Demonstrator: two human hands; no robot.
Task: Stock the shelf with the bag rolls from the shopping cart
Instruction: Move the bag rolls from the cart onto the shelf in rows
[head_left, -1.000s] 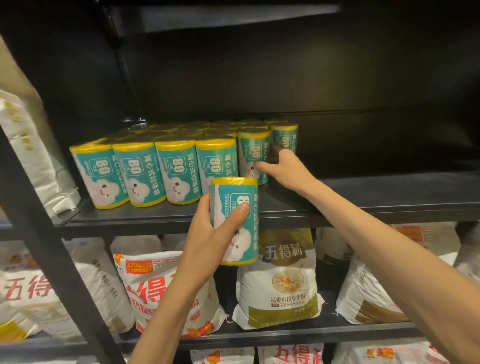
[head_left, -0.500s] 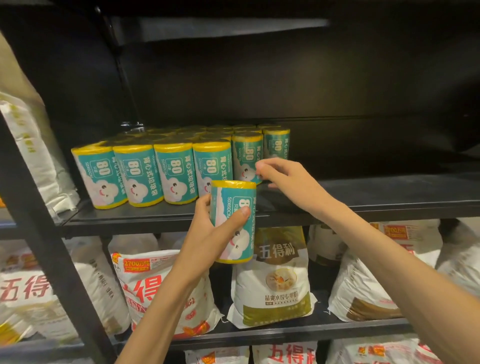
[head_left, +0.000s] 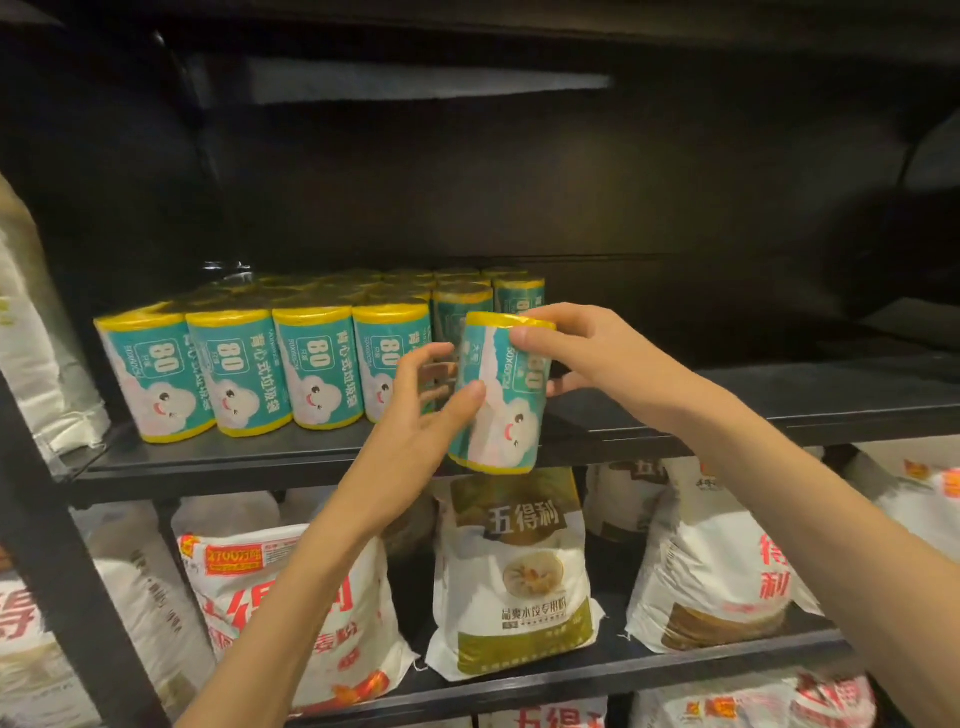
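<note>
A teal bag roll (head_left: 506, 415) with yellow ends and a cloud face is upright and slightly tilted at the front edge of the black shelf (head_left: 779, 405). My right hand (head_left: 587, 353) grips its top end, thumb in front and fingers behind. My left hand (head_left: 415, 431) holds its left side, with the thumb on the label and the fingers curled beside it. Several matching rolls (head_left: 317, 364) stand in rows on the left half of the same shelf, just left of and behind the held roll.
The right half of the shelf is bare black board. Flour bags (head_left: 514, 571) fill the shelf below. A black upright post (head_left: 62, 571) runs down the left, with white sacks (head_left: 36, 338) beyond it. Another shelf board hangs overhead.
My right hand drew back from the rear rolls and took the top of the held roll. My left hand lifted the roll up to the shelf edge and loosened its fingers.
</note>
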